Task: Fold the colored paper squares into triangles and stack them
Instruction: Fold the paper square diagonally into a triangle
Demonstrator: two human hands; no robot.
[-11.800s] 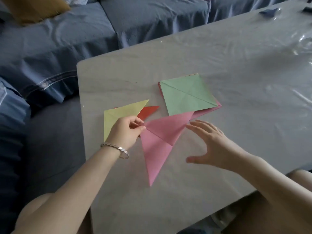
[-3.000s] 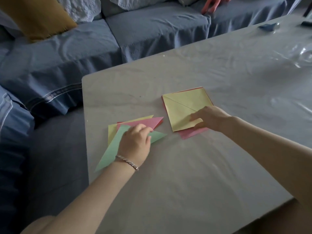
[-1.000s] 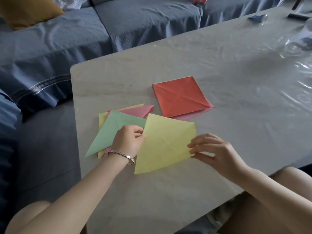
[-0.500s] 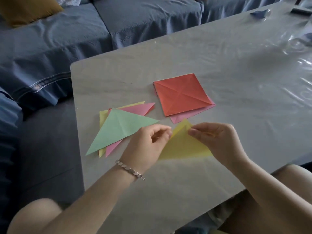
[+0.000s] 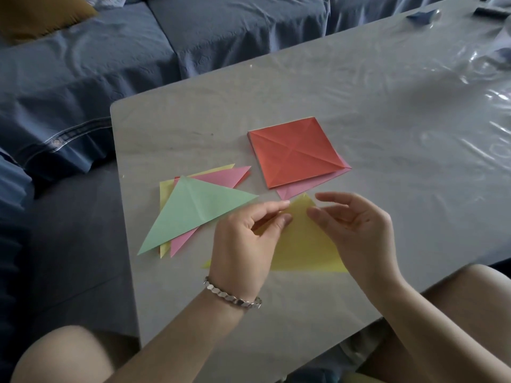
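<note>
A yellow paper (image 5: 304, 244), folded into a triangle, lies near the table's front edge with its apex pointing away from me. My left hand (image 5: 246, 239) pinches its left side near the apex between thumb and forefinger. My right hand (image 5: 356, 225) has its thumb tip on the paper just right of the apex, with the fingers loosely spread above it. To the left lies the stack of folded triangles: a green triangle (image 5: 199, 214) on top, a pink triangle (image 5: 221, 176) and a yellow one under it. Behind sit the unfolded squares, a red square (image 5: 293, 150) over a pink sheet (image 5: 309, 186).
The grey table (image 5: 387, 120) has a clear plastic cover that is wrinkled at the right. A blue sofa (image 5: 166, 45) with a mustard cushion (image 5: 41, 15) runs along the table's far and left sides. A small blue object (image 5: 420, 16) lies at the far right. My knees show at the bottom.
The yellow sheet went from an open square to a folded triangle and now lies flatter on the table. My right hand's pinch has loosened, its fingers spreading.
</note>
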